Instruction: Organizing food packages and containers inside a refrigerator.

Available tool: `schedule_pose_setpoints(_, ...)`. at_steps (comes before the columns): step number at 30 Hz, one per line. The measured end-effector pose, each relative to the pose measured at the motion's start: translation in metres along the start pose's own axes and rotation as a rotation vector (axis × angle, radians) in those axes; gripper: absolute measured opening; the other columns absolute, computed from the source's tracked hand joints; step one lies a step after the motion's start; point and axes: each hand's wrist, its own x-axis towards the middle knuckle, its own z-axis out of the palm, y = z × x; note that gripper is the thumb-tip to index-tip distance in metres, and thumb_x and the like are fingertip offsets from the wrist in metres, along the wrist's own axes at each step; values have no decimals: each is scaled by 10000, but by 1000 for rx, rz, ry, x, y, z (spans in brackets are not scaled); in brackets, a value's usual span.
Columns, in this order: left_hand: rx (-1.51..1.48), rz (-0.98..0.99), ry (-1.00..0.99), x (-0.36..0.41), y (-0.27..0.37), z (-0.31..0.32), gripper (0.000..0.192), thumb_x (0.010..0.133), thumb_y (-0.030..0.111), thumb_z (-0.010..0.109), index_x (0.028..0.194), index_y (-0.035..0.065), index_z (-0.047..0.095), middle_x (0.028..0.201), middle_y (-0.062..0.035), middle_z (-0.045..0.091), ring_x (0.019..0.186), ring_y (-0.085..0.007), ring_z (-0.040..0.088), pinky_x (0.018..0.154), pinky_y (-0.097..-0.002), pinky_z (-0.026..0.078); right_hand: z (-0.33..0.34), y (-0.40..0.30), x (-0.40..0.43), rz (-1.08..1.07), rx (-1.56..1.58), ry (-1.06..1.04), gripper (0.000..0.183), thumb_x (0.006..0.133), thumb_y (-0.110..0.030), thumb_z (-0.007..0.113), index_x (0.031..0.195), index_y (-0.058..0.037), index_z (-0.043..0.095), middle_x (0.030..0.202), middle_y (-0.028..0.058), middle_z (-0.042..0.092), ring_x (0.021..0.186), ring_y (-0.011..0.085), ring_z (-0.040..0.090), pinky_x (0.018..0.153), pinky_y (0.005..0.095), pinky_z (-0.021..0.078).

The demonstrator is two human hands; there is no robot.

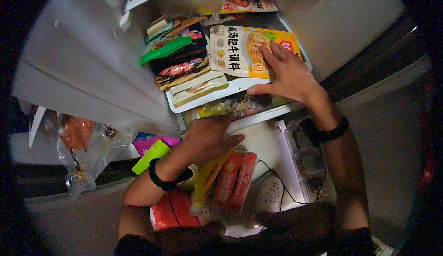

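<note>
My right hand (290, 72) lies with fingers spread on a yellow and white seasoning pouch (230, 50), its thumb over the front edge of a white tray (207, 100). Left of the pouch, several dark food packets (181, 60) stand packed together, one with a green strip (166, 50) across it. A pale flat packet (200, 89) leans at the tray's front left corner. My left hand (209, 136) is lower, at the front rim of a drawer holding clear bags (242, 105). A yellow plastic bag (207, 179) appears below it; its grip is hidden.
Red packages (235, 183) and another red pack (176, 209) are near my lap. At left, a clear bag with brown meat (78, 131) hangs near a lime-green object (150, 157). A black cable (285, 190) runs past a perforated clog (270, 192). Another pouch (247, 3) is behind the tray.
</note>
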Motion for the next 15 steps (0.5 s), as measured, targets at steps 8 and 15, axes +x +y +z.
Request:
schedule_pose_setpoints(8, -27, 7, 57, -1, -4, -4, 608, 940, 464, 631, 1332, 6, 554, 1109, -267, 688, 1024, -437, 668, 887, -524, 534, -5, -11, -6, 40, -226, -128, 1078, 691, -436, 882, 1521, -16, 337, 1486, 315, 456, 1307, 443, 543, 1072, 492, 477)
schedule_pose_setpoints(15, -10, 50, 108, 0, -14, -4, 606, 952, 468, 610, 1328, -3, 549, 1026, -254, 705, 965, -420, 688, 845, -534, 548, -22, 6, -9, 46, -134, -207, 921, 718, -67, 748, 1540, -120, 339, 1480, 237, 494, 1156, 453, 630, 919, 514, 569)
